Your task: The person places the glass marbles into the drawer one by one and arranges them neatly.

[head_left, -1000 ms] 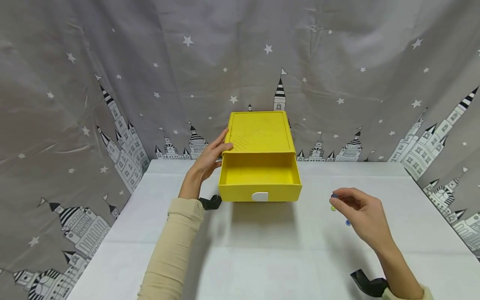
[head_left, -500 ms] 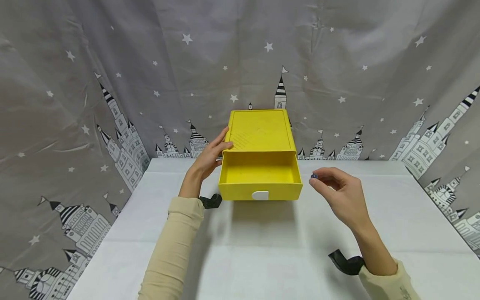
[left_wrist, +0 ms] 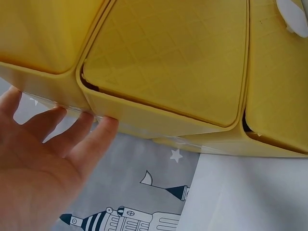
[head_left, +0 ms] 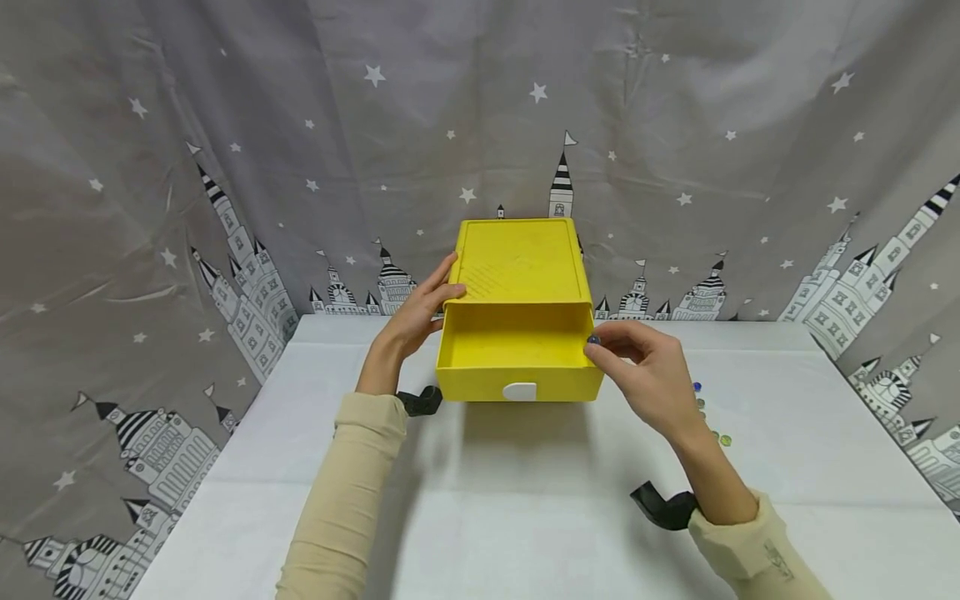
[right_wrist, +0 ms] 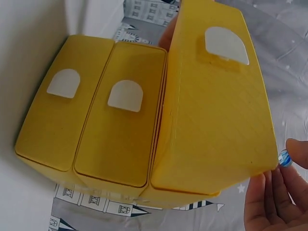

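Note:
A yellow drawer cabinet [head_left: 521, 260] stands on the table, its top drawer [head_left: 472, 385] pulled out. Two closed drawers with white handles show below it in the right wrist view. My left hand [head_left: 414, 323] touches the cabinet's left side with extended fingers, the thumb on its top edge. In the left wrist view those fingers [left_wrist: 98, 139] press lightly against the wall. My right hand [head_left: 651, 373] pinches a blue swirled glass marble [right_wrist: 285, 158] between thumb and finger, right at the open drawer's right rim. The visible part of the drawer's inside is bare.
To the right of the cabinet, several small marbles lie on the white table [head_left: 795, 400], among them a blue marble [head_left: 697, 387] and a green marble [head_left: 725, 441]. A grey curtain [head_left: 675, 100] with castles and stars hangs behind.
My right hand has carried the blue marble leftward and up, from above the loose marbles to the drawer's right rim. The left hand and the cabinet stay in place.

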A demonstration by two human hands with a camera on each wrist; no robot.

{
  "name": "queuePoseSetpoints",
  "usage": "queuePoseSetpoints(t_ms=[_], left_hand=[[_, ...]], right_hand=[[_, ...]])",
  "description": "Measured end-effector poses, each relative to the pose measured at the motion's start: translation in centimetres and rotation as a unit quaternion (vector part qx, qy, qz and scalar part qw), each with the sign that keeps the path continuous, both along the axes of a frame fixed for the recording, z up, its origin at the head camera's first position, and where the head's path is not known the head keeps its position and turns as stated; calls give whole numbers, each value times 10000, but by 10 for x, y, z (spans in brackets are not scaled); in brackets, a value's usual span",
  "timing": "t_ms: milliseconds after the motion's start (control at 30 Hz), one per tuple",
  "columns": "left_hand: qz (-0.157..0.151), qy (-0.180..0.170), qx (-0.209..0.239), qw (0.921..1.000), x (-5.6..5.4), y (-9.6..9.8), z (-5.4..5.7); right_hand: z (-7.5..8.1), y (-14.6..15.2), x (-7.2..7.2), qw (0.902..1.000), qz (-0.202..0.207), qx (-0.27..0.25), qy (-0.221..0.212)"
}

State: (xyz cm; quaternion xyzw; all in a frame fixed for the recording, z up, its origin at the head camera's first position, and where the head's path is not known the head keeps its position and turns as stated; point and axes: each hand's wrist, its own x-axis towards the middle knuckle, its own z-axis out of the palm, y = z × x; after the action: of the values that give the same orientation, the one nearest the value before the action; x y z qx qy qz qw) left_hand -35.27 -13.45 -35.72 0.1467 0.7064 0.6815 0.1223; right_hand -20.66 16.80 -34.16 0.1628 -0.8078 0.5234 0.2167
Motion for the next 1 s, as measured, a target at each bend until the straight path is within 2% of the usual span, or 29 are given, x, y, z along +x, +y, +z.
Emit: queuePoseSetpoints(t_ms=[333,567,1000], left_hand=[[70,-81,103,9999,-1,0,-1],[35,-51,89,9999,-3,0,-1],[177,-109,100,9997,-2,0,-3]], right_hand=[[2,-14,-4,9999,36,36,-139],[3,-14,-5,9998,29,58,-193],[2,-16,-7,9998,53,90,-168]])
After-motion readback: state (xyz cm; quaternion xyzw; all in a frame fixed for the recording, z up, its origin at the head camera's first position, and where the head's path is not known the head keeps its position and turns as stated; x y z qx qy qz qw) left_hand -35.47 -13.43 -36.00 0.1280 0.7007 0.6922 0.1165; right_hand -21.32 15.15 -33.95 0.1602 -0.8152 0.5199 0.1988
